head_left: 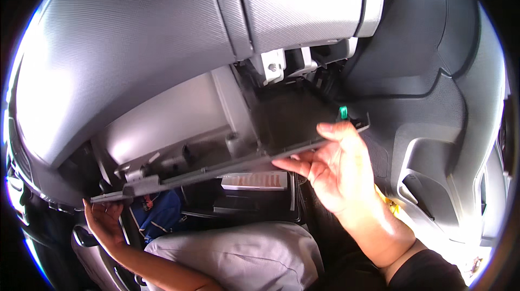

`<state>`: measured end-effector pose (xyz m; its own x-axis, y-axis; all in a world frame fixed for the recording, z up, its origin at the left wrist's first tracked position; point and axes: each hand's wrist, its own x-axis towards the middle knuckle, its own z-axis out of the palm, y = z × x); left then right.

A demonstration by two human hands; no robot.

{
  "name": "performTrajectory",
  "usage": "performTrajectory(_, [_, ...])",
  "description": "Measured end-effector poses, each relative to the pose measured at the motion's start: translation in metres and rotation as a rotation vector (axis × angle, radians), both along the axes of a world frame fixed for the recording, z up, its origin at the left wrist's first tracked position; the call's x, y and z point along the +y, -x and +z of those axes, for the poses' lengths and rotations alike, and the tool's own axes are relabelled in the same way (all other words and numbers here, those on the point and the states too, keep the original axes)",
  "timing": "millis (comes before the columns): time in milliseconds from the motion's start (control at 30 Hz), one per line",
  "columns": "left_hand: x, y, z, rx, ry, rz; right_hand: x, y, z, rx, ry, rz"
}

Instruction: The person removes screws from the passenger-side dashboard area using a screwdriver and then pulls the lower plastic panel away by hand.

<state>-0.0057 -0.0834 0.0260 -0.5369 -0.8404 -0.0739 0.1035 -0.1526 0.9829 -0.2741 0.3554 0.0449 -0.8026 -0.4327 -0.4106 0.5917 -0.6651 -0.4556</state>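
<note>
A long dark plastic trim panel [189,174] slants across the view below a car dashboard [141,36], rising toward the right. My left hand [105,220] has its fingers and thumb at the panel's left end, from below. Near the other end, my right hand [338,169] holds the panel's lower edge, thumb on top and fingers underneath. A small green clip [343,112] stands up beside that thumb. Moulded bosses and tabs show along the panel's inner side. Behind it, a pale grey surface [168,117] lies in the dashboard opening.
White metal brackets [272,67] jut out under the dashboard's right section. To the right is the grey door panel [428,90] with its pull handle. Below the trim are a blue bag [160,212], a white printed strip [254,181] and my grey-trousered leg [238,253].
</note>
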Motion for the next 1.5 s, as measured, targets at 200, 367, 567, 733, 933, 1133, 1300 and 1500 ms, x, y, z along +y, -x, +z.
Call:
performTrajectory(200, [0.008, -0.001, 0.006, 0.128, 0.118, -0.258, -0.017, 0.018, 0.033, 0.095, -0.14, 0.006])
performTrajectory(367, [0.023, 0.037, 0.002, 0.416, 0.05, -0.143, -0.022, 0.035, 0.044, 0.301, -0.018, 0.093])
performTrajectory(567, [0.044, 0.06, 0.005, 0.279, 0.236, 0.048, -0.02, 0.053, 0.041, 0.178, 0.055, 0.197])
performTrajectory(733, [0.06, 0.077, -0.003, 0.337, 0.249, 0.07, -0.029, 0.055, 0.039, 0.225, 0.111, 0.151])
performTrajectory(933, [0.059, 0.09, -0.025, 0.433, 0.31, 0.066, -0.039, 0.057, 0.047, 0.166, 0.105, 0.083])
performTrajectory(1133, [0.072, 0.099, -0.001, 0.276, 0.254, 0.182, -0.041, 0.063, 0.044, 0.085, 0.096, 0.04])
performTrajectory(1300, [0.09, 0.131, -0.012, 0.142, 0.409, 0.21, -0.025, 0.054, 0.037, 0.179, -0.104, 0.162])
performTrajectory(1500, [0.119, 0.139, -0.02, 0.017, 0.629, 0.114, -0.025, 0.046, 0.012, 0.519, -0.555, 0.016])
